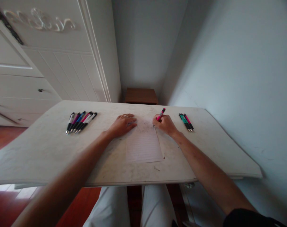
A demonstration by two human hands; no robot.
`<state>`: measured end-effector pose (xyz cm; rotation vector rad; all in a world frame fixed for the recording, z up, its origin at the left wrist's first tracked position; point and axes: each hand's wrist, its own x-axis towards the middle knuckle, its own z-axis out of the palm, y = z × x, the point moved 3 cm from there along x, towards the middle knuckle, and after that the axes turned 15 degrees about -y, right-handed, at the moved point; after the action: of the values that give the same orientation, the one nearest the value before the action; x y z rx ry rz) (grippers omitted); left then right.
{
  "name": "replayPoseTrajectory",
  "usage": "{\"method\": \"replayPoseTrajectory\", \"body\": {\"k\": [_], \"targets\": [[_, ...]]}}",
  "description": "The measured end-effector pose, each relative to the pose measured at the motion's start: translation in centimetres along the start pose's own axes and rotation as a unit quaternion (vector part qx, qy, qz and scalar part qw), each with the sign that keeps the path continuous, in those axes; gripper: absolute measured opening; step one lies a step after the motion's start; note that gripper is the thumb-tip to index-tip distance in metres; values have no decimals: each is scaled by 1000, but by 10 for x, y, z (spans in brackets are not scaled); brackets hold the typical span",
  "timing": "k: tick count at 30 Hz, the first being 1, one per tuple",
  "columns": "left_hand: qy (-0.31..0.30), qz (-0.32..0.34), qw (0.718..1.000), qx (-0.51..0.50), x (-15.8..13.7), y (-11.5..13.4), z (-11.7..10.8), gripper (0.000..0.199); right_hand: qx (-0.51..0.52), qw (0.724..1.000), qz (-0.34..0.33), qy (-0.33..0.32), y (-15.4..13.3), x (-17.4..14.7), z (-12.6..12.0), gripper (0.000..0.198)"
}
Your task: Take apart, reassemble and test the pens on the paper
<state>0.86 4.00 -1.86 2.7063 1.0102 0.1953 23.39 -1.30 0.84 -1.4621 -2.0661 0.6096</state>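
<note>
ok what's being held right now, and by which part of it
The right hand grips a pink pen by its lower part, near the tip; the left hand holds nothing.

About ten pens (79, 119), one lined sheet (143, 146), one table (48, 145)

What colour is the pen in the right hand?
The pen is pink with a black top; head view.
</note>
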Motion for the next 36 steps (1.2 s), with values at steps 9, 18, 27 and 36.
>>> {"method": "replayPoseTrajectory", "body": {"k": [9, 18, 27, 36], "targets": [[0, 0, 1000, -5, 0, 0, 0, 44, 27, 999, 3, -33, -2, 0, 1, 18], [-3, 0, 1000, -2, -1, 0, 0, 44, 14, 1000, 1, -22, -5, -1, -2, 18], [-7, -5, 1000, -5, 0, 1, -1, 43, 4, 1000, 1, -27, -4, -1, -1, 19], [-2, 0, 1000, -16, 0, -1, 1, 43, 69, 988, 50, 130, 6, 0, -12, 19]]}}
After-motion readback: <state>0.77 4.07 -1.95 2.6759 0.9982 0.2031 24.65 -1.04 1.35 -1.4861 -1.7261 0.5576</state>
